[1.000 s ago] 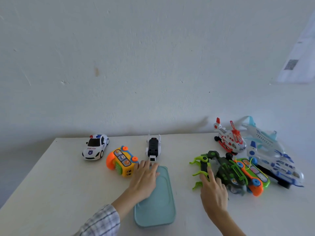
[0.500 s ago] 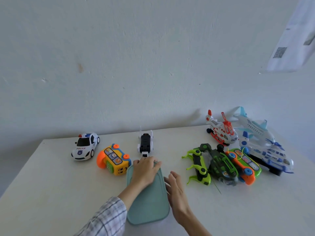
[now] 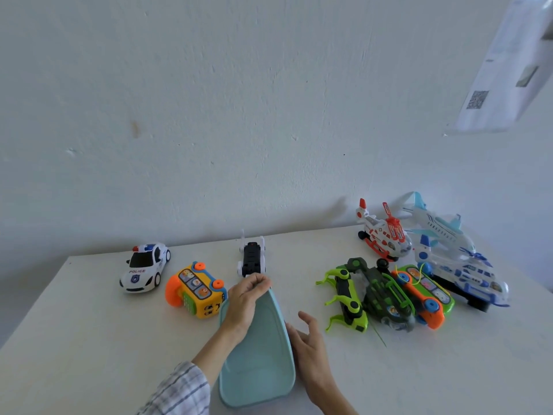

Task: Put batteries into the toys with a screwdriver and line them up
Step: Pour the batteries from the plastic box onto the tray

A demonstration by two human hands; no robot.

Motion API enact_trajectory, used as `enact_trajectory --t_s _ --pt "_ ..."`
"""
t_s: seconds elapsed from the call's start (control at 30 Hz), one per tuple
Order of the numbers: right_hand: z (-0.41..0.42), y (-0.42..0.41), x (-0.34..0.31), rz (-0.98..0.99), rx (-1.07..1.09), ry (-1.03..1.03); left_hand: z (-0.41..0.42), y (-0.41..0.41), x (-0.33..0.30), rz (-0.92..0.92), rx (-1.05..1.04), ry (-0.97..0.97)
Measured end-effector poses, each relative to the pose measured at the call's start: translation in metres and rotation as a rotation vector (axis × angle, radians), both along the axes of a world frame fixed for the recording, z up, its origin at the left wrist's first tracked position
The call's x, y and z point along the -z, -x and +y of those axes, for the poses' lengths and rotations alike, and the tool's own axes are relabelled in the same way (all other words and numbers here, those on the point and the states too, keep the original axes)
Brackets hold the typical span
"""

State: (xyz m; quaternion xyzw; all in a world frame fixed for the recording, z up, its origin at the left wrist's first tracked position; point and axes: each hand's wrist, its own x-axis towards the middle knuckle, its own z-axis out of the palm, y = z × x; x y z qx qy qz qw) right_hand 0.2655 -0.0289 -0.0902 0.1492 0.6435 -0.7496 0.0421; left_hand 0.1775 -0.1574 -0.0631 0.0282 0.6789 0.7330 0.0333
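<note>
A teal box lid (image 3: 257, 360) lies in front of me, its far end tilted up. My left hand (image 3: 245, 301) grips that far end with curled fingers. My right hand (image 3: 308, 336) rests against the lid's right edge with relaxed fingers. On the left stand a white police car (image 3: 145, 266) and a yellow-orange toy bus (image 3: 196, 290). An upturned black-and-white toy (image 3: 252, 259) lies just beyond my left hand. To the right lie a green insect toy (image 3: 347, 298), a dark green toy (image 3: 386, 301) and an orange-green toy (image 3: 425, 295).
A red-and-white helicopter (image 3: 384, 233) and a white-blue airplane (image 3: 454, 256) sit at the back right near the wall. A white table (image 3: 89, 339) carries everything; its left edge runs diagonally. A paper sheet with a QR code (image 3: 505, 73) hangs at the upper right.
My right hand left the green insect toy and moved left to the lid's right edge. My left hand curled round the lid's far end and raised it.
</note>
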Motion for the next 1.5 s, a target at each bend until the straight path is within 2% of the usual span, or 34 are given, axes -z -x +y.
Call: enact_trajectory --t_s 0.1,0.27,0.33,0.4,0.5,0.63,0.93,1.13,1.27,1.5 --pt "-0.001 -0.001 0.001 0.031 0.018 0.024 0.001 0.000 -0.002 -0.003 0.012 0.097" --pt "0.001 -0.003 0.008 0.073 0.023 0.023 0.013 -0.004 -0.001 0.203 0.003 0.881" --pt "0.003 -0.005 0.010 0.106 0.005 0.019 0.016 -0.020 -0.002 0.113 -0.011 1.148" --pt "0.004 -0.006 0.012 0.122 0.003 0.040 0.018 -0.044 -0.008 -0.074 0.071 1.360" --pt "0.007 -0.004 0.015 0.129 -0.011 0.035 0.017 -0.070 -0.012 -0.248 0.177 1.451" --pt "0.011 -0.003 0.018 0.115 -0.085 -0.010 0.019 -0.069 -0.016 -0.312 0.245 1.441" --pt "0.011 -0.001 0.011 0.137 -0.163 -0.004 0.024 -0.071 -0.024 -0.300 0.169 1.277" --pt "0.010 -0.003 0.013 0.133 -0.123 0.005 0.016 -0.071 -0.035 -0.327 0.133 1.027" --pt "0.006 -0.005 0.010 0.140 -0.089 -0.067 0.005 -0.074 -0.042 -0.305 0.111 0.819" --pt "0.000 -0.005 0.007 0.115 0.006 -0.098 -0.023 -0.079 -0.049 -0.269 0.077 0.317"
